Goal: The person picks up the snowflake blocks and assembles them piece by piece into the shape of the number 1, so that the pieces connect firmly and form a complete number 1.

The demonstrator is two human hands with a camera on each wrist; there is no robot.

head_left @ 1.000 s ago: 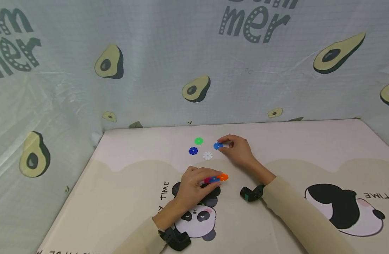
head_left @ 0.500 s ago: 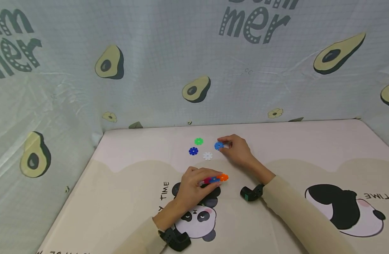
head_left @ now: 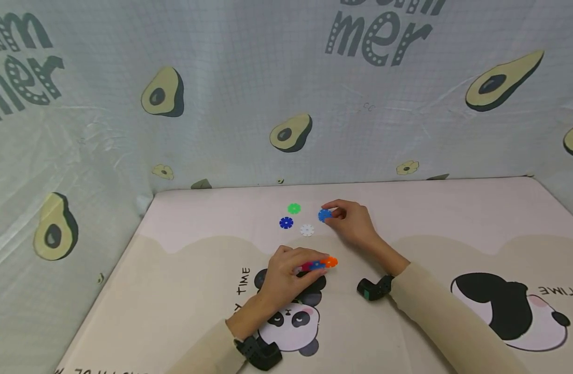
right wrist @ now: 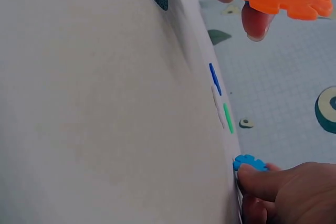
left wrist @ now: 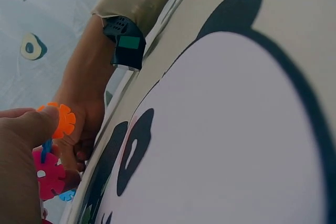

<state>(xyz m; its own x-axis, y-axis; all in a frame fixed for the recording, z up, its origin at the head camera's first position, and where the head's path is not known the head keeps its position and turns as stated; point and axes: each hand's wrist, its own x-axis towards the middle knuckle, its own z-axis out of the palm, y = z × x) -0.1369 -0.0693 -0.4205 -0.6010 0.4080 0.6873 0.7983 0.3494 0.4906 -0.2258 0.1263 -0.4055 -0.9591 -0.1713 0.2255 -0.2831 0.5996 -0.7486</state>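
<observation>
My left hand (head_left: 291, 267) pinches a joined chain of snowflake building discs over the panda print. An orange disc (head_left: 331, 262) sits at its outer end, with a blue disc (head_left: 317, 265) beside it and a pink disc (left wrist: 48, 176) further in; part of the chain is hidden by the fingers. Farther back, my right hand (head_left: 352, 221) pinches a light blue disc (head_left: 324, 215) between thumb and fingers, low at the tabletop. To the left of it lie a green disc (head_left: 294, 208), a dark blue disc (head_left: 286, 223) and a white disc (head_left: 307, 230).
The table (head_left: 183, 301) wears a beige and pink cloth with a panda print (head_left: 291, 332) and a larger black-and-white print (head_left: 506, 309) at the right. Behind it hangs a grey curtain (head_left: 221, 78) with avocado prints. Black wrist cameras (head_left: 375, 288) sit on both wrists.
My right hand has shifted very slightly to the right with the light blue disc, whose face has turned more toward the head camera. The left hand stays in place with the chain.
</observation>
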